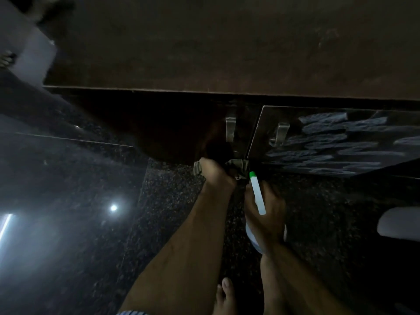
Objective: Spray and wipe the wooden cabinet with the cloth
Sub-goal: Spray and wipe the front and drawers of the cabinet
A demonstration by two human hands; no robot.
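I look straight down over a dark wooden cabinet whose top fills the upper part of the view. My left hand is closed on a striped cloth and presses it against the bottom of the left cabinet door, near the gap between the doors. My right hand holds a white spray bottle with a green nozzle, tilted up toward the cloth. The bottle's body is mostly hidden under that hand.
Two metal handles stick out from the doors. The right door carries a grey stone pattern and stands slightly ajar. Speckled dark floor lies below, with my bare foot and a white object at right.
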